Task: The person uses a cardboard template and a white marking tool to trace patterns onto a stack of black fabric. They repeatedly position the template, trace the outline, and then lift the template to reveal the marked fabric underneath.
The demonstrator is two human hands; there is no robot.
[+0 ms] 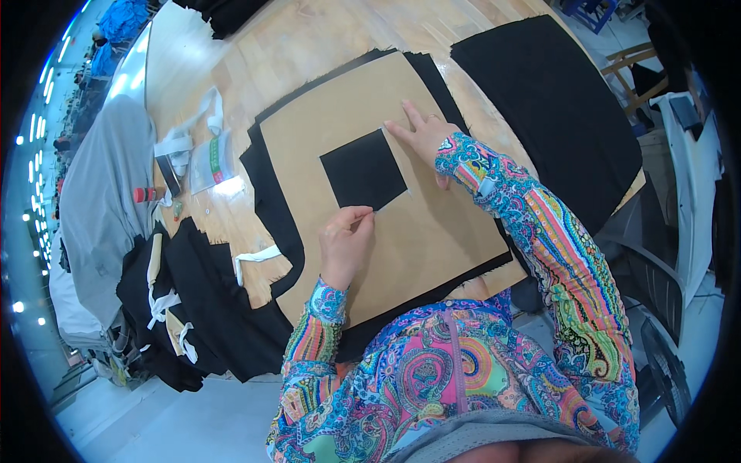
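A brown cardboard template (432, 231) with a square cut-out lies on black fabric (363, 170) that shows through the opening. My left hand (345, 241) is at the lower edge of the cut-out, fingers pinched on something small and thin that I cannot make out. My right hand (421, 135) lies flat on the template by the upper right corner of the opening, fingers spread, a ring on one finger.
A wooden table (309, 46) carries everything. Another black fabric piece (556, 108) lies at the right. At the left lie a pile of black cloth pieces (193, 301), white strips (258, 255), a clear packet (210, 158) and grey fabric (104, 193). A chair (656, 309) stands at the right.
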